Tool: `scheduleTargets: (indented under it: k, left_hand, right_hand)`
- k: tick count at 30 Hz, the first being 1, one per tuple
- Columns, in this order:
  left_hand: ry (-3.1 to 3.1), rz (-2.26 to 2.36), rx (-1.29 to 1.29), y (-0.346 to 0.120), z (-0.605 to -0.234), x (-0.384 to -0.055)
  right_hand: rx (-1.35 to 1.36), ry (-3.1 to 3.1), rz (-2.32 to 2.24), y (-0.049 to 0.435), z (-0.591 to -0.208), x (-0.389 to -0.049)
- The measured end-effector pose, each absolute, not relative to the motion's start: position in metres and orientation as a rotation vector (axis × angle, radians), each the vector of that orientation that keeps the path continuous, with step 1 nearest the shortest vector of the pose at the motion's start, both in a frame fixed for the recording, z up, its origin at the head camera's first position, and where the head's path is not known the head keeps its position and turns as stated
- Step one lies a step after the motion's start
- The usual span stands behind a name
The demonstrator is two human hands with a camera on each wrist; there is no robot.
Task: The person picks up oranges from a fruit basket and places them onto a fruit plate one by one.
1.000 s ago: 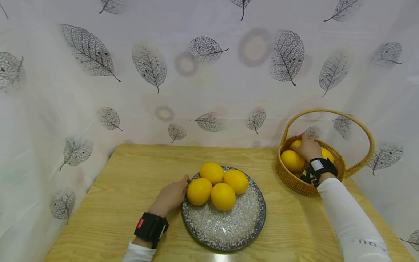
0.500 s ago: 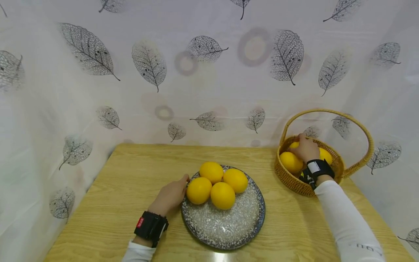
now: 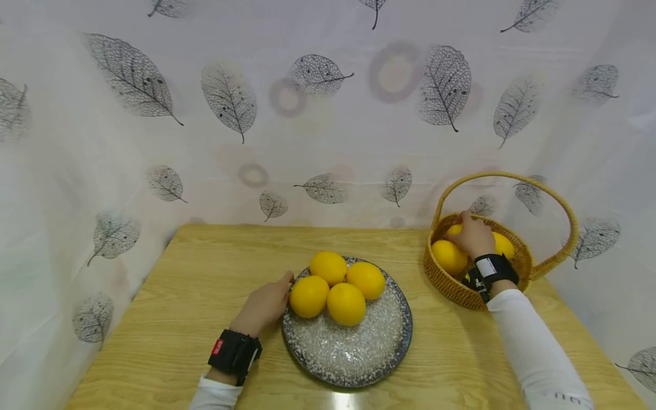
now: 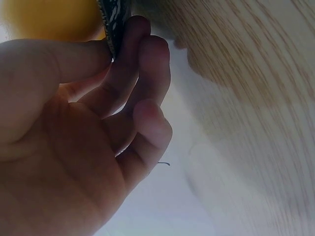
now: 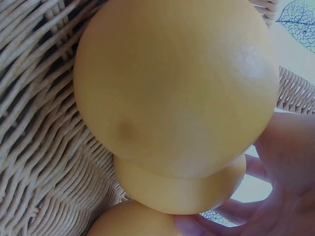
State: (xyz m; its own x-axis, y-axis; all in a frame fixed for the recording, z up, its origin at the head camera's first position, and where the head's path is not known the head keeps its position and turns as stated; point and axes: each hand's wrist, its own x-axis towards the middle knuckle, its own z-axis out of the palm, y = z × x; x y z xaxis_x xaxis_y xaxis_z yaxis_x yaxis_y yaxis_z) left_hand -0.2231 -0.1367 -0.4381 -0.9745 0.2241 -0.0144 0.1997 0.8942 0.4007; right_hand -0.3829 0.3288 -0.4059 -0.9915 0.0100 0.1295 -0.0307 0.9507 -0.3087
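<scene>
My left hand (image 3: 263,307) pinches the left rim of a speckled grey plate (image 3: 379,341), thumb above and fingers below. In the left wrist view the plate's dark edge (image 4: 114,29) sits between thumb and fingertips. Several round yellow fruits (image 3: 346,304) lie grouped on the plate's far left part. My right hand (image 3: 475,234) reaches into a wicker basket (image 3: 451,287), its fingers curled round a yellow fruit (image 3: 454,229) at the back. In the right wrist view another yellow fruit (image 5: 172,83) fills the foreground and partly hides the gripped one (image 5: 182,194).
Two more yellow fruits, one left (image 3: 449,257) and one right (image 3: 503,245) of the right hand, sit in the basket. Its tall handle (image 3: 569,216) arches over the right arm. A leaf-patterned curtain (image 3: 328,125) hangs behind the wooden table (image 3: 205,273).
The head view has shifted slightly, so everything appears a little further left. Both hands keep their places at the plate rim and in the basket.
</scene>
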Motion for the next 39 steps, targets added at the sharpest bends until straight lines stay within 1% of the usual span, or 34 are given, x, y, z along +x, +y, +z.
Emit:
scheduleTargets:
  k: [24,39]
  left_hand:
    - [3.011,0.611,0.338,-0.140,-0.437,-0.222]
    - [3.012,0.619,0.360,-0.140,-0.440,-0.222]
  right_hand:
    - [0.031,-2.975,0.451,0.293,-0.396,-0.336]
    - [0.165,-2.969,0.430,0.291,-0.396,-0.315]
